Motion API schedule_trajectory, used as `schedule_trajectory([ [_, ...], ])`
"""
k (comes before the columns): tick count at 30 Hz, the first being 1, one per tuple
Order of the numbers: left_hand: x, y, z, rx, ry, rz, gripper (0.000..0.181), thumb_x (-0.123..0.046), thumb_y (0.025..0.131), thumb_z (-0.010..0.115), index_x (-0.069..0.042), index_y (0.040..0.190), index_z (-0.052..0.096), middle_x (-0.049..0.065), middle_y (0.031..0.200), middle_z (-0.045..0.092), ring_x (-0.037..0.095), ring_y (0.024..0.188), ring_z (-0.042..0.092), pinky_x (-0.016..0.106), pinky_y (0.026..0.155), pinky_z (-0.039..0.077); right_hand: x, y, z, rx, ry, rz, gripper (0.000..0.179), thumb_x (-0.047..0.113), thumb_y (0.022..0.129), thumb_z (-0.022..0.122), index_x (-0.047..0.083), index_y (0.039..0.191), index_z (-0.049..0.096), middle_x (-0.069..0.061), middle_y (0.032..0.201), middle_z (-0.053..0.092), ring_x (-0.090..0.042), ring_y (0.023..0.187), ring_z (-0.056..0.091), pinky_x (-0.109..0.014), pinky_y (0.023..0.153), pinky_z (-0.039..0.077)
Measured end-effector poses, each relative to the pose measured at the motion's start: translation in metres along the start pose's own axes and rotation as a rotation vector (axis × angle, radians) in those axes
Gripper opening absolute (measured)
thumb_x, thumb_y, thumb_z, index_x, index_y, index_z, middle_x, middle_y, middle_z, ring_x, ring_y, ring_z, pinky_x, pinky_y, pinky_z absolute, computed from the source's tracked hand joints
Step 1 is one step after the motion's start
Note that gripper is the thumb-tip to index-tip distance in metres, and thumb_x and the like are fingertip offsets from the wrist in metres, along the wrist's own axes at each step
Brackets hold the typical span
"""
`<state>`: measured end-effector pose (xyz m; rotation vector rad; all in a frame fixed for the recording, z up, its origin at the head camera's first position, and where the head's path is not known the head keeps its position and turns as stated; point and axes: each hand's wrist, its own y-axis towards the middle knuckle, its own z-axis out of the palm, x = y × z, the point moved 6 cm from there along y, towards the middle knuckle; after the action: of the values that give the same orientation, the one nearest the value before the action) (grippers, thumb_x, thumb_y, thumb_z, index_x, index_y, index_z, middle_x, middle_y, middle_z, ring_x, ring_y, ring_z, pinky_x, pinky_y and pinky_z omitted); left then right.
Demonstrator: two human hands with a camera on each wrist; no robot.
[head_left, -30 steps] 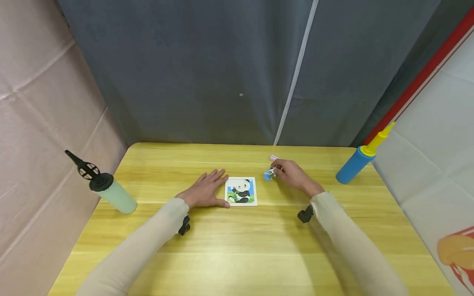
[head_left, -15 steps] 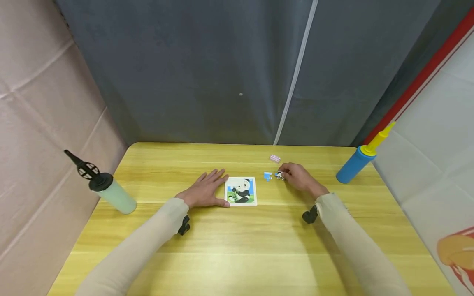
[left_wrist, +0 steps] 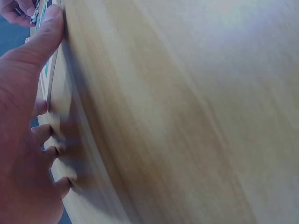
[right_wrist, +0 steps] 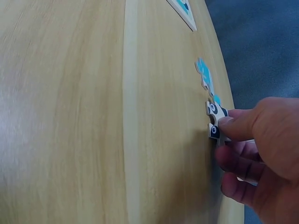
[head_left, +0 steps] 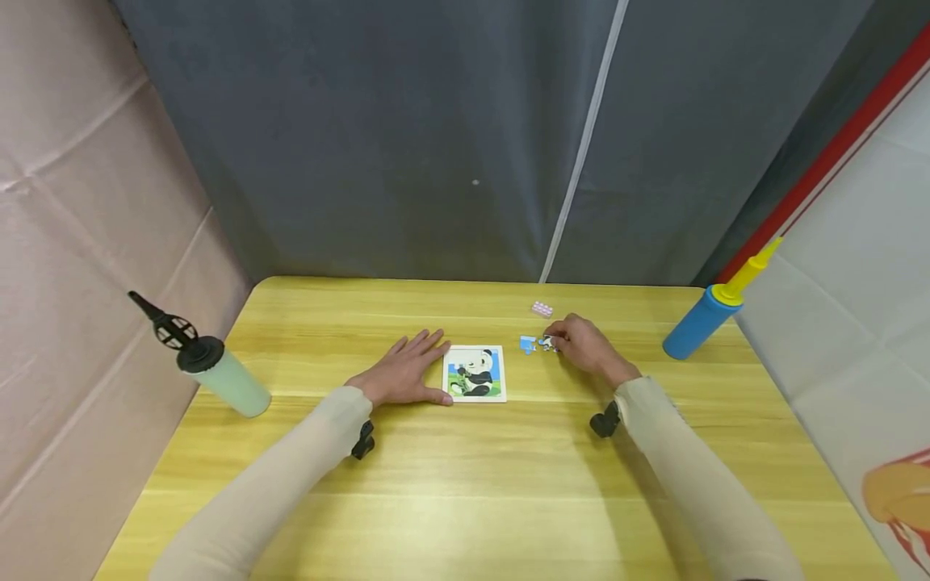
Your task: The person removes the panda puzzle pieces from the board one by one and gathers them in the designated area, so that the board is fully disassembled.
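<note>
In the head view a square panda puzzle [head_left: 475, 374] with a white frame lies mid-table. My left hand [head_left: 404, 373] rests flat at its left side, fingers spread, with the thumb along the frame's edge; the left wrist view shows that thumb [left_wrist: 46, 35] against the frame. To the right, my right hand [head_left: 585, 347] pinches a puzzle piece [right_wrist: 217, 114] bearing panda eyes between thumb and fingers, low over the table. A blue puzzle piece [head_left: 527, 344] lies just left of it; in the right wrist view the two sit close together, and whether they touch I cannot tell.
A small pink studded brick [head_left: 542, 309] lies behind the pieces. On the left stands a green bottle [head_left: 231, 389] with a black top; a blue pump [head_left: 701, 324] with a yellow nozzle stands on the right. A grey curtain [head_left: 407, 161] hangs behind the table.
My right hand has drawn the panda-eye piece rightward, off the blue piece, uncovering the blue piece and the pink brick. The left hand stays in place on the frame. The view shifts slightly.
</note>
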<state>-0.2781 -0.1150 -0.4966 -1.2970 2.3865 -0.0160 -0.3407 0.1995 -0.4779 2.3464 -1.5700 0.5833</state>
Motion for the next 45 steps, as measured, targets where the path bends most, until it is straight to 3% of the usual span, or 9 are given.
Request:
schedule_trajectory([
  [15,-0.002,0.000,-0.002,0.007,-0.001,-0.006,0.109,-0.072,0.092,0.069,-0.017,0.173,0.020,0.009,0.183,0.004,0.036,0.170,0.003,0.063,0.136,0.006,0.007,0.000,-0.001,-0.053,-0.008,-0.023,0.024,0.003,0.102,0.062,0.000,0.120,0.078,-0.018,0.109,0.068,-0.026,0.091,0.066,-0.049,0.087,0.059],
  [26,-0.001,0.000,0.000,-0.003,-0.002,-0.003,0.109,-0.073,0.091,0.069,-0.017,0.172,0.021,0.008,0.182,0.004,0.036,0.170,0.003,0.063,0.136,0.007,0.046,0.004,-0.007,-0.088,-0.004,-0.090,0.025,0.004,0.102,0.066,0.002,0.124,0.077,-0.018,0.115,0.069,-0.032,0.097,0.068,-0.049,0.087,0.056],
  [32,-0.001,0.000,-0.001,0.001,-0.001,-0.001,0.109,-0.072,0.092,0.069,-0.016,0.172,0.021,0.008,0.182,0.004,0.036,0.170,0.003,0.063,0.136,0.007,0.060,0.007,0.005,-0.069,-0.002,-0.122,0.024,0.005,0.102,0.067,0.003,0.124,0.078,-0.015,0.114,0.069,-0.033,0.109,0.068,-0.051,0.096,0.058],
  [39,-0.002,0.000,-0.001,0.006,-0.002,-0.003,0.109,-0.073,0.092,0.068,-0.017,0.172,0.021,0.008,0.182,0.004,0.036,0.170,0.003,0.063,0.136,0.006,0.073,0.005,0.029,0.007,-0.016,-0.131,0.023,0.010,0.104,0.068,0.007,0.123,0.079,-0.009,0.110,0.068,-0.021,0.097,0.067,-0.042,0.088,0.060],
  [45,-0.001,0.001,-0.001,0.001,0.007,-0.011,0.109,-0.075,0.091,0.067,-0.018,0.172,0.022,0.007,0.183,0.005,0.035,0.170,0.004,0.063,0.136,0.008,0.081,0.004,0.040,0.035,-0.002,-0.140,0.023,0.011,0.104,0.068,0.008,0.123,0.080,-0.008,0.111,0.069,-0.020,0.096,0.066,-0.040,0.088,0.059],
])
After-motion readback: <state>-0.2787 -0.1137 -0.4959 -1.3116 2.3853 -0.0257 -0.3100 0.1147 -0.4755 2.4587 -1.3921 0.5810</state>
